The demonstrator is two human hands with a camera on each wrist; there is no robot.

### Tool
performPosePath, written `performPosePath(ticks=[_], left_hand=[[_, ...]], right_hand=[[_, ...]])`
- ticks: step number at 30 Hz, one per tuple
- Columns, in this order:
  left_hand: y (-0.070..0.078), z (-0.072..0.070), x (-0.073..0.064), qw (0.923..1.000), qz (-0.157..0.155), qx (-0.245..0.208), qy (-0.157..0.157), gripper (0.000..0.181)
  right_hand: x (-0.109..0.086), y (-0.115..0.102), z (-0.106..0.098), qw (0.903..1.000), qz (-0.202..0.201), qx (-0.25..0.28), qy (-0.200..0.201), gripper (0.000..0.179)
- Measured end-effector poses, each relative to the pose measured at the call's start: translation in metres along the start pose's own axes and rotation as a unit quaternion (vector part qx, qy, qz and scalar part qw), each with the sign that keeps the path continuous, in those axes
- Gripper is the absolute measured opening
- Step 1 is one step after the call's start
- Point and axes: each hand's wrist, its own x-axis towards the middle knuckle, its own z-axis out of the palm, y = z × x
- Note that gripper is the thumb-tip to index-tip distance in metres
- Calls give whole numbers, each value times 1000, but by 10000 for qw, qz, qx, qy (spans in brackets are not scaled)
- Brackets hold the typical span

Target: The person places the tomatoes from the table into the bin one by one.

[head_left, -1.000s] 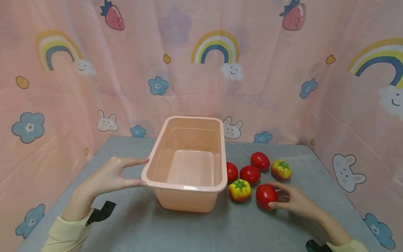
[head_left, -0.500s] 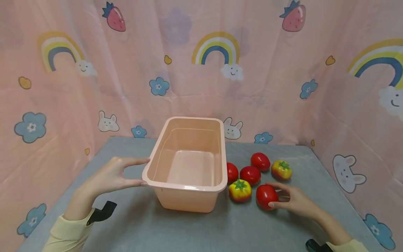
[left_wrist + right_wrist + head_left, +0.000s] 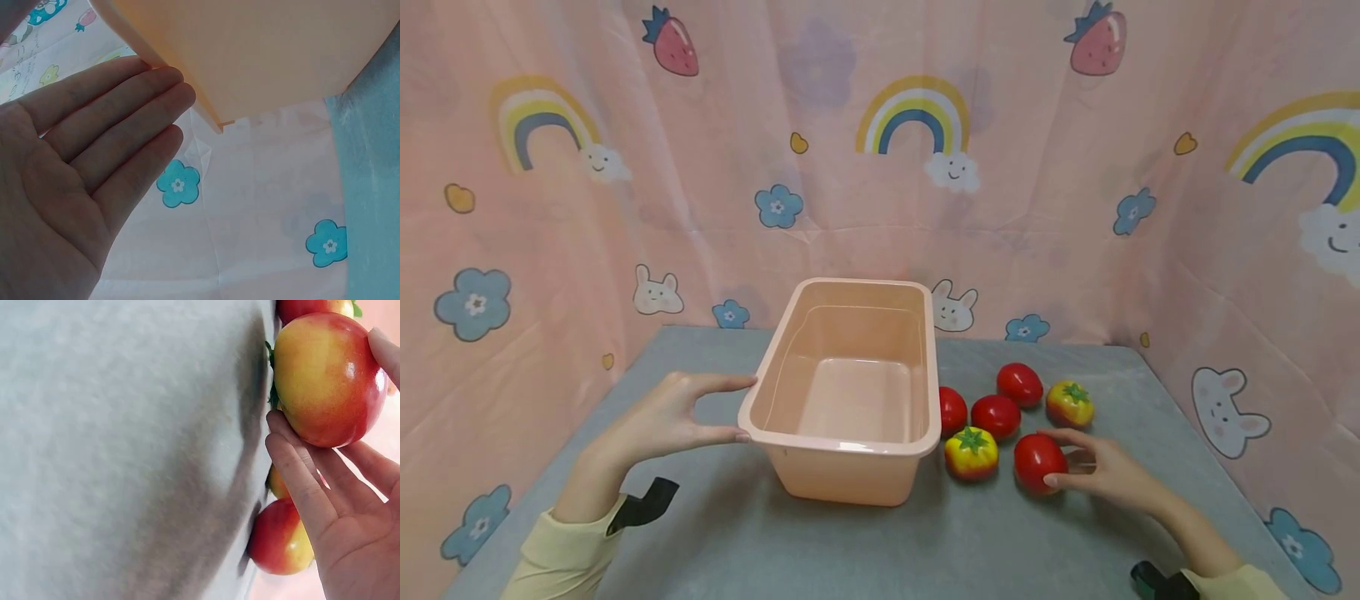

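Note:
My right hand (image 3: 1112, 477) grips a glossy red toy tomato (image 3: 1037, 461) between thumb and fingers at the near right. Seen from the right wrist, that tomato has a yellow side and green leaves turned down, close over the cloth. A peach plastic basin (image 3: 842, 447) stands in the middle with nothing inside. At its left rim, the thumb and index finger of my left hand (image 3: 651, 421) touch the edge, apart from each other. The left wrist view shows that hand's other fingers (image 3: 134, 122) straight along the rim.
Between basin and right hand lie red tomatoes (image 3: 996, 417) and a yellow one (image 3: 972, 454) with its green leaves up. Another yellow tomato (image 3: 1070, 404) sits farther back. Grey cloth (image 3: 700, 533) covers the table; a pink patterned curtain (image 3: 880, 225) hangs behind.
My right hand has shifted slightly right and up in the head view, bringing the red tomato with it. The left hand and basin stay in place.

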Motion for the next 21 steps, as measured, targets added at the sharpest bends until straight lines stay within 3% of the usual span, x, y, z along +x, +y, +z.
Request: performPosePath(ticks=[21], left_hand=[[1,-1,-1,10000,6,-90,13,60]], right_hand=[[-1,-12,-24,9965,-564,-335,526,70]])
